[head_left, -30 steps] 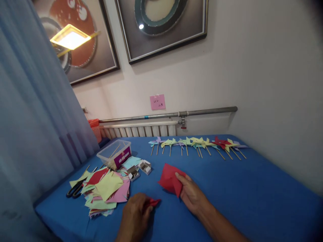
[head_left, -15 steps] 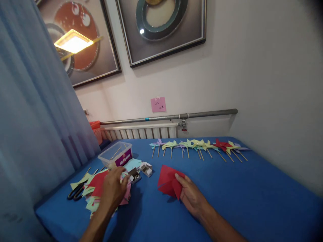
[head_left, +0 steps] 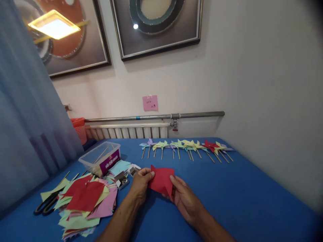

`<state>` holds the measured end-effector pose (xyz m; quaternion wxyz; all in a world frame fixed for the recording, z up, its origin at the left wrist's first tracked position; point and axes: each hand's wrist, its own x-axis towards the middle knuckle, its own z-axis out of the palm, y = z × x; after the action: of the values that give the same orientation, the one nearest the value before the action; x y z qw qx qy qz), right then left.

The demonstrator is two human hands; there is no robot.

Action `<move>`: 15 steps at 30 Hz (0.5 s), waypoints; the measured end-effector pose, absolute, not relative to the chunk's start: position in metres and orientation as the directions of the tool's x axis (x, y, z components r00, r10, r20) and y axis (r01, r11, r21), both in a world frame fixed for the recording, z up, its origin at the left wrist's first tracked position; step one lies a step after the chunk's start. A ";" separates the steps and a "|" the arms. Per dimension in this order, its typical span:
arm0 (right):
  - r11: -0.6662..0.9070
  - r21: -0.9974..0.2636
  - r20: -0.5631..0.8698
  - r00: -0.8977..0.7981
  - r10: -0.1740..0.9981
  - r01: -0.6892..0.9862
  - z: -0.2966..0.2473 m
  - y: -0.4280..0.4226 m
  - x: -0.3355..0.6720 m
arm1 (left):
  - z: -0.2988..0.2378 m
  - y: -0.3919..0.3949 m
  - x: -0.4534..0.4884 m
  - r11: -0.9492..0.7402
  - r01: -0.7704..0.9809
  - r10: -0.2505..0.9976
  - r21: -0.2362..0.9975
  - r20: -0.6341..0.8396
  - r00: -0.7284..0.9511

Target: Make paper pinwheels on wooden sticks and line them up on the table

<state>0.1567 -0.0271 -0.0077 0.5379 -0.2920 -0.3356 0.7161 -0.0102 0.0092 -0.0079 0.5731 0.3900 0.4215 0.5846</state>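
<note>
A red paper square point(head_left: 163, 179) with cut, partly bent corners is held between both hands above the blue table. My left hand point(head_left: 141, 183) pinches its left edge with thumb and fingers. On the opposite side, my right hand point(head_left: 183, 198) grips the right edge, thumb on top and fingers beneath. Left of my left forearm lies a pile of coloured paper pieces point(head_left: 85, 196), red, pink, green and yellow. Close by my left hand stand a small open box point(head_left: 121, 180) with shiny metal bits and a second small white box point(head_left: 133, 169).
A clear plastic tub point(head_left: 101, 156) with sticks stands behind the pile; black-handled scissors point(head_left: 46, 203) lie at the left. Several paper pinwheels point(head_left: 178, 144) on sticks line the far side of the blue table point(head_left: 227, 201). A blue curtain point(head_left: 32, 134) hangs at the left.
My left hand has moved right from the paper pile and now grips the red paper's left edge. The view has shifted, so the pile and tub appear farther left.
</note>
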 end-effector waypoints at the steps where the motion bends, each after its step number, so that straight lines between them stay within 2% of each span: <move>1: -0.195 -0.815 -0.063 -0.251 0.966 -0.546 -0.009 -0.028 0.156 | -0.009 0.008 -0.011 0.019 -0.352 0.999 0.936 -0.035 -0.039; 7: -0.154 -0.872 -0.052 -0.226 0.973 -0.464 -0.020 -0.025 0.153 | -0.004 0.006 -0.005 -0.055 -0.250 0.997 0.967 0.042 -0.058; 15: -0.151 -0.803 -0.011 -0.239 0.971 -0.577 -0.021 -0.024 0.153 | -0.006 0.000 0.002 -0.191 -0.039 0.974 0.981 0.185 -0.129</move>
<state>0.1533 -0.0236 -0.0205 0.5490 -0.2813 -0.3506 0.7047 0.0018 0.0000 -0.0059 0.4309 0.4999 0.4676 0.5880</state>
